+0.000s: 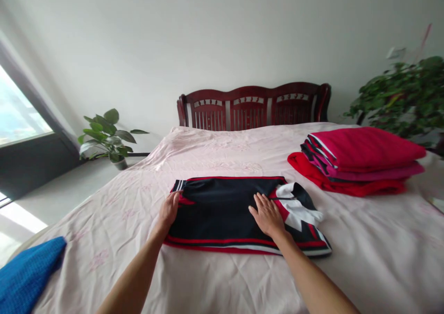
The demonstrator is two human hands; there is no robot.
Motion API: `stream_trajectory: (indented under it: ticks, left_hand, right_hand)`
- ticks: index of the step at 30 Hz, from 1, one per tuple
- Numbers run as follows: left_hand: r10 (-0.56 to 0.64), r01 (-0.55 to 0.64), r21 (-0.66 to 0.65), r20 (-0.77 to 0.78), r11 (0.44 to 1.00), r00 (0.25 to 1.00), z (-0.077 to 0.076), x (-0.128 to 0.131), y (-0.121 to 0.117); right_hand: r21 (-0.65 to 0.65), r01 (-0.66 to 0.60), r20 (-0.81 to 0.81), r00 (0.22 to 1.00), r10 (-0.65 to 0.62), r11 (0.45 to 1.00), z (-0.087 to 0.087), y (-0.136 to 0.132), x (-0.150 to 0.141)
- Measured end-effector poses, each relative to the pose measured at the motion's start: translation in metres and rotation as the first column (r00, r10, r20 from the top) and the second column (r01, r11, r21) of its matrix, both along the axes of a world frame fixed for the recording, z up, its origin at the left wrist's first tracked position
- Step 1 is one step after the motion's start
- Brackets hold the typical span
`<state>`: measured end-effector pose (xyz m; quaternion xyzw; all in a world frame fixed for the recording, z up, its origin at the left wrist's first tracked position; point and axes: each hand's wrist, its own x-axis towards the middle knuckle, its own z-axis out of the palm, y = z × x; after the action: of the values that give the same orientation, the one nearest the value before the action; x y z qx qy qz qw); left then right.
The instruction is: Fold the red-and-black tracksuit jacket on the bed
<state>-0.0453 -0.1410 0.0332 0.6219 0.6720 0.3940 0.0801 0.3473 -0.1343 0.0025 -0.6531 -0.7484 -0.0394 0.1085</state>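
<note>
A dark jacket (218,212) with red and white trim lies folded into a long rectangle on the bed. My left hand (169,208) rests at its left end, beside a striped cuff (179,185); the fingers are stretched along the edge, and their undersides are hidden. Flat on the right part of the jacket is my right hand (268,214), open with its fingers somewhat apart. Right of that hand, a white and dark collar-like part (300,205) sticks up in loose folds.
A stack of folded red and pink clothes (367,152) sits at the right on the pale pink bedsheet (215,152). Blue knitted fabric (31,272) lies at the lower left. Behind are a dark wooden headboard (248,108) and potted plants (107,136) at both sides.
</note>
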Motion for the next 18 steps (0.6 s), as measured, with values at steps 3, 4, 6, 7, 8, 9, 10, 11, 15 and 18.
stream_trajectory:
  ticks: [3,4,6,7,8,9,10,11,15,18]
  left_hand:
    - [0.209,-0.209,-0.013,0.081,0.978,0.975,-0.002,-0.017,-0.011]
    - [0.267,-0.266,-0.03,0.096,0.964,0.959,-0.002,-0.023,-0.016]
    - [0.342,-0.335,-0.081,0.097,0.939,0.935,-0.003,-0.032,-0.029]
    - [0.358,-0.348,-0.112,0.086,0.931,0.93,-0.003,-0.036,-0.036]
    - [0.364,-0.352,-0.144,0.069,0.925,0.929,-0.004,-0.038,-0.043]
    - [0.363,-0.35,-0.174,0.047,0.921,0.931,-0.004,-0.038,-0.048]
    - [0.357,-0.346,-0.202,0.022,0.916,0.934,-0.003,-0.038,-0.053]
    - [0.351,-0.343,-0.228,-0.006,0.911,0.937,-0.003,-0.036,-0.056]
    - [0.323,-0.339,-0.299,-0.104,0.892,0.941,0.002,-0.025,-0.062]
    - [0.324,-0.368,-0.329,-0.184,0.87,0.928,0.005,-0.018,-0.063]
  right_hand:
    - [0.018,-0.001,0.008,1.0,0.001,1.0,-0.001,0.0,0.001]
    - [0.023,-0.003,0.011,1.0,0.003,1.0,-0.002,0.0,0.001]
    - [0.028,-0.009,0.013,1.0,0.009,1.0,-0.003,0.001,0.001]
    - [0.029,-0.01,0.011,1.0,0.01,1.0,-0.003,0.001,0.002]
    - [0.029,-0.01,0.009,1.0,0.01,1.0,-0.003,0.001,0.002]
    - [0.029,-0.008,0.004,1.0,0.008,1.0,-0.003,0.001,0.002]
    - [0.03,-0.007,-0.002,1.0,0.007,1.0,-0.002,0.001,0.002]
    - [0.032,-0.007,-0.008,1.0,0.007,0.999,-0.002,0.0,0.002]
    - [0.054,-0.017,-0.028,0.999,0.019,0.998,-0.003,0.001,0.004]
    - [0.076,-0.036,-0.047,0.998,0.04,0.996,-0.007,0.002,0.007]
